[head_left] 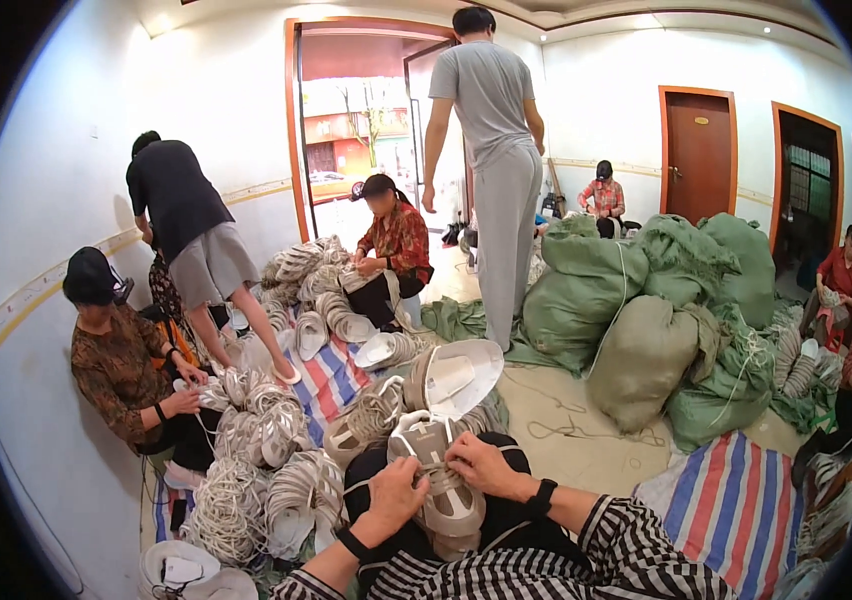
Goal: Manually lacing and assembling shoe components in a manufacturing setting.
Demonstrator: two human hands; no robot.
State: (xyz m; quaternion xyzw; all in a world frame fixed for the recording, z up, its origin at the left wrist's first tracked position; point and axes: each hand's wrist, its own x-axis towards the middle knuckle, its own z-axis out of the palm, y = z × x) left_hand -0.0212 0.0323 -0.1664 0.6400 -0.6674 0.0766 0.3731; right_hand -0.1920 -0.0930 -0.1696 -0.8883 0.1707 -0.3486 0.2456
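A beige-and-white shoe upper (451, 508) rests on my lap, its front part toward me. My left hand (398, 493) is closed at the left edge of its lacing opening, fingertips pinched. On the opposite edge, my right hand (486, 466) is also closed, thumb and fingers together. Whether a lace lies between the fingertips is too small to tell. Just beyond the hands, the tongue and collar (420, 432) of the upper stand up. Past my knees lies a stack of nested shoe uppers (454, 380), with the nearest one showing a pale lining.
Bundled shoe uppers and white cords (221, 515) are heaped at my left. Large green sacks (581, 290) stand ahead to the right. A striped sheet (736, 495) covers floor at right. A standing person (491, 150) is ahead; seated people (131, 370) work around the room.
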